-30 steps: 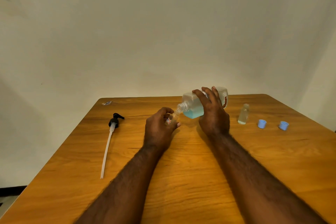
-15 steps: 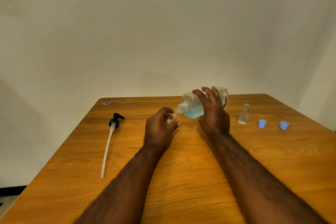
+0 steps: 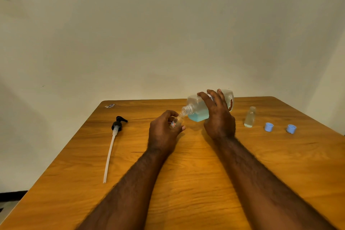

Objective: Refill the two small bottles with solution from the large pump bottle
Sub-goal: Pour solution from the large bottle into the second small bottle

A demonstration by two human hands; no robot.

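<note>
My right hand (image 3: pixel 218 117) grips the large clear bottle (image 3: pixel 197 108), which lies tipped on its side with blue solution pooled low and its open threaded neck pointing left. My left hand (image 3: pixel 164 130) holds a small clear bottle (image 3: pixel 177 120) with a red and white label, tilted so that its mouth meets the large bottle's neck. A second small bottle (image 3: pixel 249 117) stands upright and uncapped to the right, with a little pale liquid at its bottom.
The black pump head with its long white tube (image 3: pixel 112 144) lies on the left of the wooden table (image 3: pixel 186 183). Two light blue caps (image 3: pixel 269 127) (image 3: pixel 291 129) sit at the right. A small wrapper (image 3: pixel 110 106) lies near the far left corner.
</note>
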